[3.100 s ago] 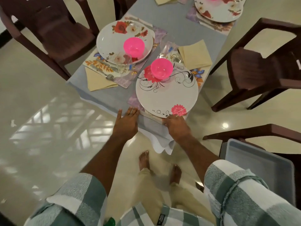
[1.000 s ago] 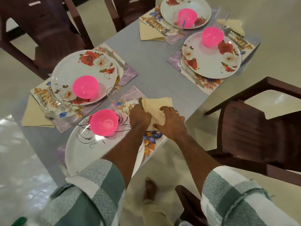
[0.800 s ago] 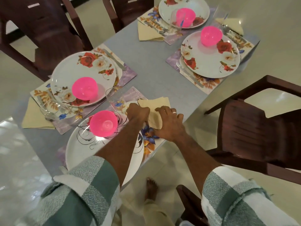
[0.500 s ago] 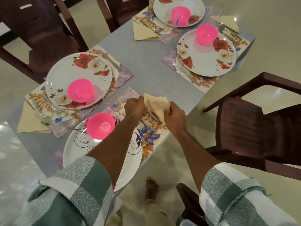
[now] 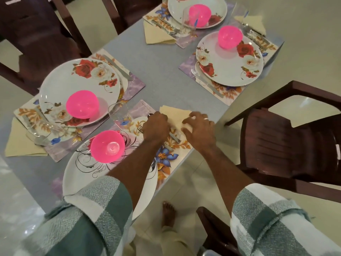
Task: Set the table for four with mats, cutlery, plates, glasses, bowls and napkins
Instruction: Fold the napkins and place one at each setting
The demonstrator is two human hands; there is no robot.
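The near setting has a white plate with black swirls (image 5: pixel 83 172), a pink bowl (image 5: pixel 107 146) on it, a clear glass (image 5: pixel 120 115) and a floral mat (image 5: pixel 171 157). A pale yellow napkin (image 5: pixel 175 114) lies flat at the mat's far corner. My left hand (image 5: pixel 156 126) is closed over a fork and spoon (image 5: pixel 140 128) beside the plate. Fingers apart, my right hand (image 5: pixel 200 130) hovers with its fingertips at the napkin's near edge. A knife (image 5: pixel 175 138) lies on the mat between my hands.
Three other settings hold floral plates with pink bowls: left (image 5: pixel 79 85), far right (image 5: pixel 230 65) and far (image 5: pixel 197 8), each with napkin and cutlery. Dark wooden chairs stand at the right (image 5: pixel 287 141) and upper left (image 5: pixel 36 34). The table's edge (image 5: pixel 203 133) runs under my right hand.
The napkin, lifted off the cutlery half a second ago, now lies flat farther out. My right hand has let it go. My left hand has dropped onto the fork and spoon.
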